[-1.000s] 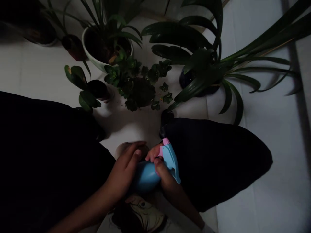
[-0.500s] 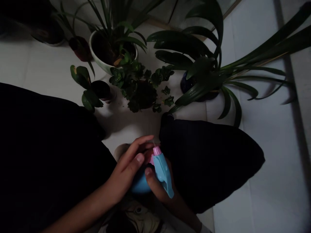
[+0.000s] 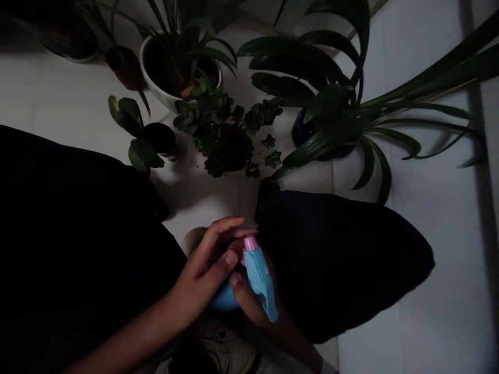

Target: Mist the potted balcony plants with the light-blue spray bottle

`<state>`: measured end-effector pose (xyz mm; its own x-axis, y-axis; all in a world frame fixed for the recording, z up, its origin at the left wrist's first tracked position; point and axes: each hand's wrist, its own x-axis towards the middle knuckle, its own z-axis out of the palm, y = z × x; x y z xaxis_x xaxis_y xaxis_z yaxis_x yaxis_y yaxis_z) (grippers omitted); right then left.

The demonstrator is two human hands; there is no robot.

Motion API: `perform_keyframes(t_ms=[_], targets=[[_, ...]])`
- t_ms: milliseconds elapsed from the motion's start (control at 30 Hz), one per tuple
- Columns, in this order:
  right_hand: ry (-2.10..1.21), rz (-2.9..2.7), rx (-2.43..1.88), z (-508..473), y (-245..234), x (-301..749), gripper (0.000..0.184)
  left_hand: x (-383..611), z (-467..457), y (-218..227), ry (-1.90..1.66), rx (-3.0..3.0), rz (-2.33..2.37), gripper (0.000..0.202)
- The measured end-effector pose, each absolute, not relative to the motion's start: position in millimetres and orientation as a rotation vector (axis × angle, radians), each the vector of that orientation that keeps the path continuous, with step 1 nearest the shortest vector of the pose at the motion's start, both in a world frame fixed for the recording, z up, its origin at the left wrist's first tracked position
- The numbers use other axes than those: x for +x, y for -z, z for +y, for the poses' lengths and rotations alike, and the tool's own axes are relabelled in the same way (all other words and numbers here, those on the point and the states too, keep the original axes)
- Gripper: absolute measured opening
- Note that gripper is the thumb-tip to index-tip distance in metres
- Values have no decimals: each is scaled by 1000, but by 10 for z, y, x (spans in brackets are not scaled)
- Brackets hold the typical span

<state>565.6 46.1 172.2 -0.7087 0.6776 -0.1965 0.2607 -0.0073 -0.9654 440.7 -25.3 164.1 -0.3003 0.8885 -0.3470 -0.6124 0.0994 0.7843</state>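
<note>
Gripping a blue spray bottle (image 3: 234, 296) low between dark-clad knees, the right hand (image 3: 251, 304) wraps its neck; the left hand (image 3: 206, 272) curls fingers around its pink nozzle (image 3: 250, 242), near potted plants (image 3: 222, 130).

Dim, underexposed, deep shadows lower left, soft edges

Both hands (image 3: 218, 275) gripping blue spray bottle (image 3: 259, 278), potted plants (image 3: 222, 130) ahead
</note>
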Motion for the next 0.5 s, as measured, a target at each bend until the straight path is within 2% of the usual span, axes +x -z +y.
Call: perform_keyframes(t_ms=[67, 233, 500], targets=[[-1748, -1912, -902, 473, -1708, 5623, 32, 4402, -239, -1652, -1551, 302, 1100, 33], [-1756, -1785, -879, 525, -1732, 5486, 6, 4404, -239, -1643, -1464, 161, 1117, 40], [-1810, -1812, -1101, 523, -1761, 5513, 16, 4425, -267, -1620, -1438, 224, 1091, 42]])
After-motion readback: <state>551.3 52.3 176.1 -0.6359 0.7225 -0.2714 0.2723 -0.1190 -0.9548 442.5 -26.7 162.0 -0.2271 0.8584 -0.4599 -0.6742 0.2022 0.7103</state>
